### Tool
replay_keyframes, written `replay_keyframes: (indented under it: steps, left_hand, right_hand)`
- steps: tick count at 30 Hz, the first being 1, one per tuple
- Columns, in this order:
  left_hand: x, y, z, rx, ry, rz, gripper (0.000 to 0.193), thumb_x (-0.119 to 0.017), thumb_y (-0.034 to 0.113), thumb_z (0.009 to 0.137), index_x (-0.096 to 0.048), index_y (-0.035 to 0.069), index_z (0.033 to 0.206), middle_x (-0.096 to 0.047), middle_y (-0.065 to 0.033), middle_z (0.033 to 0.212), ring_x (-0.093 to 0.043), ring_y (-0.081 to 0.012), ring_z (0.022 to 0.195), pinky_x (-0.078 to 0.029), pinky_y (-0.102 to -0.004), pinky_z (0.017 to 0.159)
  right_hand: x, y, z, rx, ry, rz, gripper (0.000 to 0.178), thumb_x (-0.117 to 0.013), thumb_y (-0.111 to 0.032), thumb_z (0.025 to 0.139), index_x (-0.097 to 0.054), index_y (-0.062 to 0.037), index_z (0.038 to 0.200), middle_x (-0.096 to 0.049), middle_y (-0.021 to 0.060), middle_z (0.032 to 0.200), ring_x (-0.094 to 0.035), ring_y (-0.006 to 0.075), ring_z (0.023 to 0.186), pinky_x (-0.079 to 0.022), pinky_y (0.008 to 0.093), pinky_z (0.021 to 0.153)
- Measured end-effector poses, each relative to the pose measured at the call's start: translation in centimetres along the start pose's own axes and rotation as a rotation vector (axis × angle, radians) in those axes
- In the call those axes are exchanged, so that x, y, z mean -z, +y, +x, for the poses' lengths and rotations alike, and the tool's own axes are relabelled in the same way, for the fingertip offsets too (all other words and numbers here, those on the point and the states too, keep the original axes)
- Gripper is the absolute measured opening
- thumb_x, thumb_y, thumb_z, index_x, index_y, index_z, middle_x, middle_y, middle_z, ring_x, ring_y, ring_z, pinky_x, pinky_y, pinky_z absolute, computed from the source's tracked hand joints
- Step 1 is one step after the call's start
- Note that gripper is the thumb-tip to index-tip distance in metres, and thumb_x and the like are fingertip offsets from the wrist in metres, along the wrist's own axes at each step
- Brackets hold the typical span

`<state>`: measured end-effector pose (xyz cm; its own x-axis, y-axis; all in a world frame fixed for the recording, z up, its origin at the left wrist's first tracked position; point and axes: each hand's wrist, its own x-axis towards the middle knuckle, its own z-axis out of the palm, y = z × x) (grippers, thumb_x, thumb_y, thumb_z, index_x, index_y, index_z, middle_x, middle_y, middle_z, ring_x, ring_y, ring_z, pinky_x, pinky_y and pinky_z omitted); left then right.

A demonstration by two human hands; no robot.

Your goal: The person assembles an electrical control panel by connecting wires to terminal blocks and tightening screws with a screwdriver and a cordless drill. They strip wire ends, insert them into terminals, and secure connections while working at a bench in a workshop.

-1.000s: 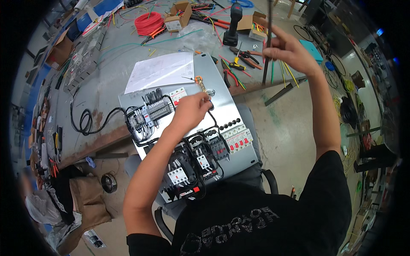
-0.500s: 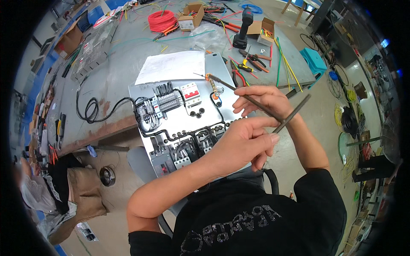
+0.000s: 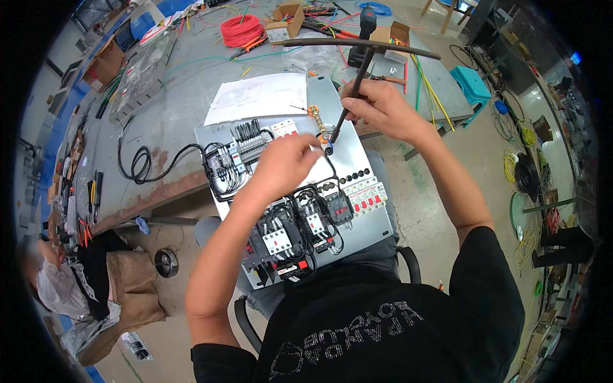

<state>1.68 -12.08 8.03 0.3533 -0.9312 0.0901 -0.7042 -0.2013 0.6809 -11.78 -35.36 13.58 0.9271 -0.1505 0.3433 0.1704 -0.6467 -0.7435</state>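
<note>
- Evidently, the right hand has its fingers wrapped around the shaft of a dark T-shaped bar, crosspiece uppermost.
- The bar's lower tip is at the near end of a brass-coloured strip; contact cannot be confirmed.
- The left hand is bent just beside that end; whether it grips anything cannot be told.
- The strip sits on a metal plate, which also carries black wiring and a row of red-switched breakers.
- Papers lie partly over the plate's far end, on the workbench.
- Beyond, one open carton stands beside a red wire coil; its contents are indistinct.
- A second carton, near the cordless drill, is partly hidden by the bar; its contents cannot be read.
</note>
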Motion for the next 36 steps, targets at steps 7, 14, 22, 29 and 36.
replay_keyframes:
  steps: [7,14,22,29,36]
  left_hand:
    - [-5.6,-0.5,1.5,-0.098,-0.290,0.411,0.070,-0.073,0.042,0.096,-0.050,0.008,0.153,-0.067,-0.0222,0.132,-0.069,-0.0400,0.114,-0.058,-0.0492,0.093]
    - [-7.0,-2.1,1.9,-0.136,-0.245,0.481,0.083,-0.079,0.048,0.090,-0.048,0.004,0.153,-0.061,-0.0235,0.144,-0.070,-0.0412,0.113,-0.059,-0.0486,0.093]
    - [-7.0,-2.3,2.0,-0.142,-0.268,0.437,0.090,-0.083,0.050,0.086,-0.047,-0.001,0.152,-0.060,-0.0278,0.145,-0.070,-0.0414,0.114,-0.060,-0.0489,0.091]
    - [-7.2,-2.2,2.6,-0.138,-0.273,0.407,0.090,-0.084,0.047,0.085,-0.047,0.000,0.152,-0.067,-0.0242,0.135,-0.071,-0.0403,0.114,-0.058,-0.0491,0.093]
    - [-8.5,-3.7,2.8,-0.033,-0.244,0.177,0.070,-0.091,0.034,0.074,-0.058,0.003,0.127,-0.078,-0.0165,0.104,-0.075,-0.0415,0.099,-0.060,-0.0501,0.084]
  right_hand:
    - [0.2,0.8,0.7,0.038,0.002,-0.070,0.030,-0.065,-0.024,0.105,-0.070,0.0059,0.107,-0.073,0.0140,0.080,-0.074,0.0210,0.074,-0.056,0.0349,0.068]
    - [-0.2,0.9,0.8,0.047,-0.037,-0.087,0.030,-0.065,-0.024,0.104,-0.071,0.0047,0.109,-0.073,0.0170,0.088,-0.070,0.0246,0.076,-0.055,0.0377,0.072]
    - [0.1,-0.7,1.8,0.090,-0.119,-0.129,0.026,-0.073,-0.022,0.099,-0.074,0.0038,0.103,-0.072,0.0163,0.089,-0.069,0.0293,0.077,-0.054,0.0392,0.072]
    - [-0.4,0.7,2.9,0.087,-0.057,-0.308,0.027,-0.080,-0.022,0.095,-0.074,0.0031,0.103,-0.071,0.0107,0.087,-0.066,0.0190,0.072,-0.053,0.0331,0.066]
    - [0.3,0.4,2.9,-0.043,-0.232,-0.079,0.027,-0.070,-0.021,0.100,-0.075,0.0039,0.110,-0.074,0.0128,0.103,-0.072,0.0195,0.085,-0.057,0.0356,0.076]
